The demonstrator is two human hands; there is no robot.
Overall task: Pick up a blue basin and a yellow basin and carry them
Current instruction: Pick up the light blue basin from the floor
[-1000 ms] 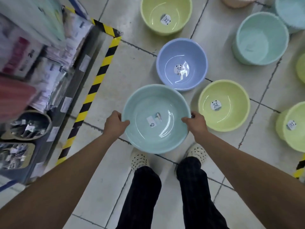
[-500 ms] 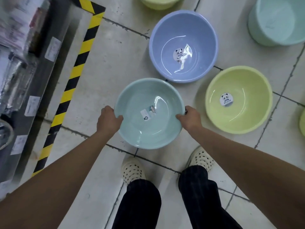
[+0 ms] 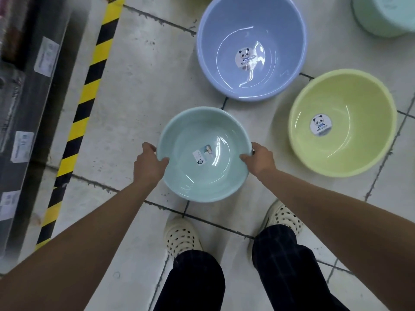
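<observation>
Far out past my left hand [image 3: 149,162] I make out a dark shelf base [image 3: 33,108] with pale labels, too blurred to read, and then the yellow-and-black floor tape [image 3: 89,81] running alongside it. My left hand is closed on the left rim of a pale teal basin [image 3: 204,153], thumb inside the lip and fingers under it. My right hand [image 3: 260,160] grips the opposite rim the same way, so both hands are holding this one basin between them, above my shoes. I cannot tell whether its base rests on the tiles or hangs just clear of them.

As I judge it, the task proper is barely begun. The blue basin [image 3: 251,48] sits on the floor beyond my hands, just ahead of the teal one, and the yellow basin [image 3: 341,122] lies out past my right hand, near the blue. Neither is touched; both remain to be picked up and carried.

Another teal tub [image 3: 386,14] is cut off at the top right corner, and the sticker inside the held basin is too small to read.
</observation>
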